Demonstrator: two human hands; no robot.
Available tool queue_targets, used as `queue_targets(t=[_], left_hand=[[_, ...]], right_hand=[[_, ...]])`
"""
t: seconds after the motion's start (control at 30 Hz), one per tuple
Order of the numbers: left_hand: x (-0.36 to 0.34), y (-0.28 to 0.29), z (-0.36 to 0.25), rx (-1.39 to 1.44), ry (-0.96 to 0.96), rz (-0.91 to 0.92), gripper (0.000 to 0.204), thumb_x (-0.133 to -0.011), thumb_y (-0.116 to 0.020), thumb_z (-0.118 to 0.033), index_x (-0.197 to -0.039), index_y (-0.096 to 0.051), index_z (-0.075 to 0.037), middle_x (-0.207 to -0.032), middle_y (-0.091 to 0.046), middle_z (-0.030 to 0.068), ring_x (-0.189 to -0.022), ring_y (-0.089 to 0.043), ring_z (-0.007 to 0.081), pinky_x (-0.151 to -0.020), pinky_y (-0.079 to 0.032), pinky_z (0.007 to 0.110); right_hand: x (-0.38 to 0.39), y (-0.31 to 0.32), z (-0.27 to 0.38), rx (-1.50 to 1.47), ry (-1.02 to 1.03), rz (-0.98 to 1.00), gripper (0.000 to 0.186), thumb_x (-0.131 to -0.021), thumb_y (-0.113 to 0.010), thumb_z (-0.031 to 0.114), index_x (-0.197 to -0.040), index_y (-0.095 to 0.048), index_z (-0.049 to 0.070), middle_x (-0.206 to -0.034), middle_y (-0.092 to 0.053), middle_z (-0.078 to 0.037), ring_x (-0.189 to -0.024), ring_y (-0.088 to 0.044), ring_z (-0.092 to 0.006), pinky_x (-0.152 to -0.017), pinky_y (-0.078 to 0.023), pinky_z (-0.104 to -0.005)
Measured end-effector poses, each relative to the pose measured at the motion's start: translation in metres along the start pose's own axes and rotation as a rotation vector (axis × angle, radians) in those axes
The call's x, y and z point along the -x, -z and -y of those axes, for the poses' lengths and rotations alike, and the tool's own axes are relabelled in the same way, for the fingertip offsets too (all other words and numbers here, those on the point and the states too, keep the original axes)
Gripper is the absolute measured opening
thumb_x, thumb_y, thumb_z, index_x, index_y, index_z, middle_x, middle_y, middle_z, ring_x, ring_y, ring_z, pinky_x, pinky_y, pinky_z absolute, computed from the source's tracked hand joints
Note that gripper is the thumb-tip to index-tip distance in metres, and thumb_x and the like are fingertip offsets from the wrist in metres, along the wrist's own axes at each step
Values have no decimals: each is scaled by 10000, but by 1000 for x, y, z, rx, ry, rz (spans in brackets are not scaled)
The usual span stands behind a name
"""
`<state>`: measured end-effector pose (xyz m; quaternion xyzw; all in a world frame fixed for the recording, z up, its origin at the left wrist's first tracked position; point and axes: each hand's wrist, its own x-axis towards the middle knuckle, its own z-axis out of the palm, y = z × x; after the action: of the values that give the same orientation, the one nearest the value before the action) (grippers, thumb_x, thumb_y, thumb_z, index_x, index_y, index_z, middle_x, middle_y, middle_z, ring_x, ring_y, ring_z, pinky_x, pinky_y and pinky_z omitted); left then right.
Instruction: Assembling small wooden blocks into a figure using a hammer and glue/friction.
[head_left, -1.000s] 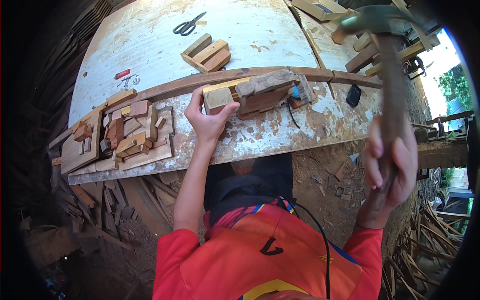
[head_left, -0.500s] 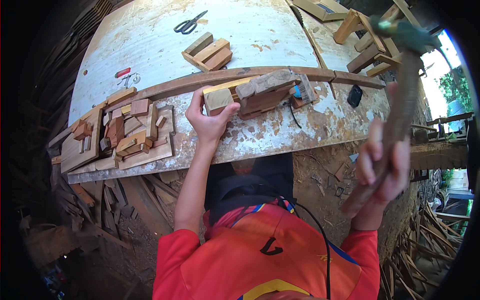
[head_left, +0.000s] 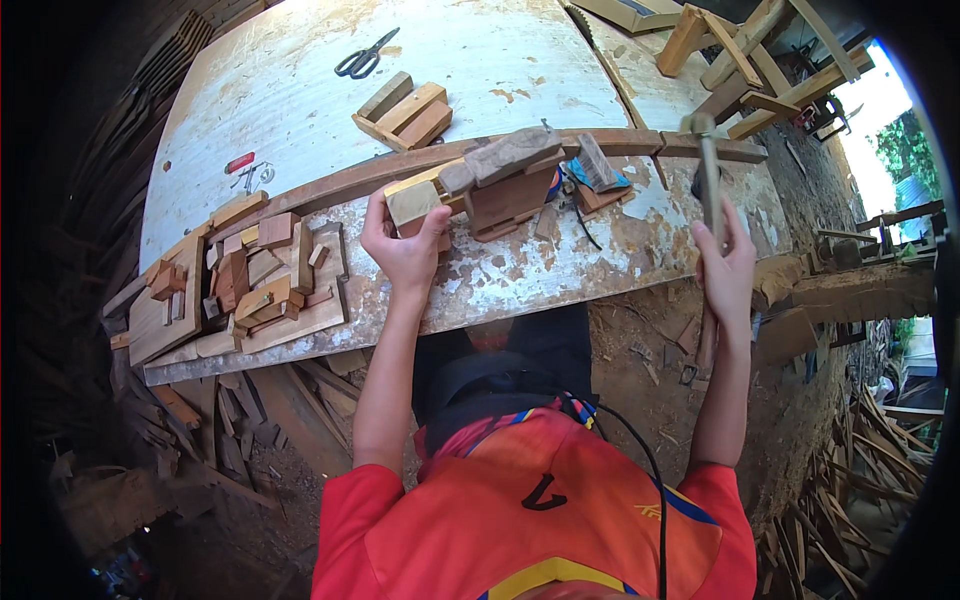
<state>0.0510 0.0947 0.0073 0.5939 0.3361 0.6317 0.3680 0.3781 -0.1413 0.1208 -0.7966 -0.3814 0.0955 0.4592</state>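
Observation:
My left hand (head_left: 404, 262) is closed round the near end of a pale wooden block (head_left: 412, 203), thumb on its right side. Right beside the block stands a reddish-brown wooden piece (head_left: 505, 200), with a rough greyish wood offcut (head_left: 512, 156) lying across its top. Whether the block is joined to them, I cannot tell. In my right hand (head_left: 728, 262), past the bench's right front edge, is a hammer (head_left: 709, 180), held by its handle with the head up. The hammer head is well apart from the block.
Small wood pieces (head_left: 262, 270) lie on boards at the bench's left. Scissors (head_left: 367, 54) and a small slatted wooden assembly (head_left: 405, 112) rest on the white top. A long wooden strip (head_left: 330, 181) crosses the bench. A wooden frame (head_left: 760, 50) stands at the far right.
My right hand has brought the hammer down and to the left, from a raised, blurred position. My left hand keeps its grip, and the view has shifted slightly.

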Motion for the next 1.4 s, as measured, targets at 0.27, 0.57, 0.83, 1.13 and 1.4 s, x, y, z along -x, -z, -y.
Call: queue_targets(t=[0.27, 0.57, 0.83, 1.13, 1.4], left_hand=[[-3, 1, 10, 198, 306, -222, 631, -977, -861, -508, -1254, -678, 29, -1125, -746, 107, -984, -736, 198, -926, -599, 363], [5, -8, -10, 618, 721, -370, 846, -1086, -487, -767, -1550, -517, -60, -1436, -635, 106, -1282, -639, 259, -1109, -532, 445], [21, -32, -39, 657, 801, -303, 942, -1073, -380, -834, -1666, -419, -103, -1622, -525, 118, -1483, -536, 300, -1214, -476, 468], [39, -9, -24, 648, 714, -278, 708, -1175, -359, -584, -1642, -454, -60, -1645, -527, 136, -1506, -517, 300, -1286, -360, 495], [-33, 58, -35, 185, 82, -37, 620, -1119, -472, -396, -1512, -591, 69, -1452, -687, 175, -1372, -637, 273, -1193, -470, 450]], right_hand=[[3, -36, -106, 423, 120, -28, 637, -927, -808, 276, -1498, -656, 39, -1181, -762, -324, -1121, -735, -505, -971, -586, -519], [-19, -36, -81, 806, 81, 58, 582, -930, -827, 258, -1473, -700, 91, -1113, -768, -202, -1058, -732, -424, -921, -594, -500], [3, -109, 36, -418, 177, 380, 642, -945, -870, 221, -1503, -646, -4, -1489, -679, -163, -1382, -644, -287, -1157, -511, -412], [-7, -163, 72, -691, 256, 444, 557, -865, -945, 137, -1329, -691, -38, -1265, -782, -119, -1109, -730, -142, -954, -587, -321], [-36, -167, 82, -408, 554, 549, 498, -814, -961, 175, -1259, -769, 57, -1063, -827, -113, -964, -791, -191, -898, -594, -325]])
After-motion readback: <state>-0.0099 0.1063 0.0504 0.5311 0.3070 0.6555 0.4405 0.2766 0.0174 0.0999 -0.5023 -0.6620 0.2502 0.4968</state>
